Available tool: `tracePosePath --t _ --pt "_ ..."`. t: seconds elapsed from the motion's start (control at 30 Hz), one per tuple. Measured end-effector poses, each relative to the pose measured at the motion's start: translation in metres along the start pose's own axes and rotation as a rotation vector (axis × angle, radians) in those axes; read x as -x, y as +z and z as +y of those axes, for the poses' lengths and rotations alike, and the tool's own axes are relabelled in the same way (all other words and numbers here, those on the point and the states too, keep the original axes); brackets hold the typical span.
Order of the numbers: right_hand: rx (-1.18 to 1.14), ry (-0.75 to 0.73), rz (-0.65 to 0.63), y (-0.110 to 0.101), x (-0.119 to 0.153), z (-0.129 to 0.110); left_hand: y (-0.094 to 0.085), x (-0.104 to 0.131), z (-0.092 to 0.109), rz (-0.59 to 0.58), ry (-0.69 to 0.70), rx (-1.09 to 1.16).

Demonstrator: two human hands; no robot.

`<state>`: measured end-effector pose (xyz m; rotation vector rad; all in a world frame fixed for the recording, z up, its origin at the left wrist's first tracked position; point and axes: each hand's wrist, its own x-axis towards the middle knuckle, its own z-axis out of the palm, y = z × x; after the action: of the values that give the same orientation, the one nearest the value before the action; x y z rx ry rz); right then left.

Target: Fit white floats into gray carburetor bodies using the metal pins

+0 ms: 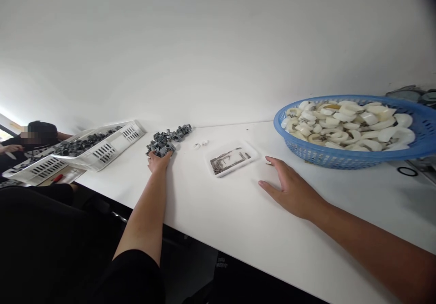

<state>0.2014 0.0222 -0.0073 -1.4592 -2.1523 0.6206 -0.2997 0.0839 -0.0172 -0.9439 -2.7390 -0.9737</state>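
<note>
At left, left hand [158,161] on gray parts [165,137] (grip: can't tell); right hand [297,196] spread near white tray [237,168].

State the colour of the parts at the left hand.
The parts are grey, in the head view.

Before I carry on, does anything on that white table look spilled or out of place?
Only minor strays: small whitish pieces lie loose left of the white rectangular tray, outside any container, and a black round ring lies alone near the blue oval plastic basket. Nothing looks clearly spilled or damaged.
</note>
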Motion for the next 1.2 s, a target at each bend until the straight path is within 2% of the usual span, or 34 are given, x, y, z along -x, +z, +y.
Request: tracePosePath --t 0.13,0.3,0.47,0.67,1.0,1.2 --pt "-0.023 -0.008 -0.009 0.000 0.001 0.000 -0.001 0.001 0.000 -0.015 -0.084 0.007" --pt "-0.090 0.023 0.011 -0.001 0.003 -0.004 0.000 0.003 -0.002 0.042 -0.030 0.016" --pt "-0.105 0.044 -0.009 -0.003 0.004 -0.005 0.000 0.008 -0.002 0.066 0.089 -0.024" --pt "-0.057 0.041 -0.015 -0.001 0.003 -0.003 0.001 0.016 0.006 0.143 0.293 -0.213" --pt "-0.038 0.007 0.023 0.000 0.003 -0.003 -0.005 0.028 0.002 0.167 0.494 -0.046" --pt "-0.064 -0.004 0.033 -0.001 0.004 -0.003 -0.011 0.050 0.016 0.245 0.692 0.041"
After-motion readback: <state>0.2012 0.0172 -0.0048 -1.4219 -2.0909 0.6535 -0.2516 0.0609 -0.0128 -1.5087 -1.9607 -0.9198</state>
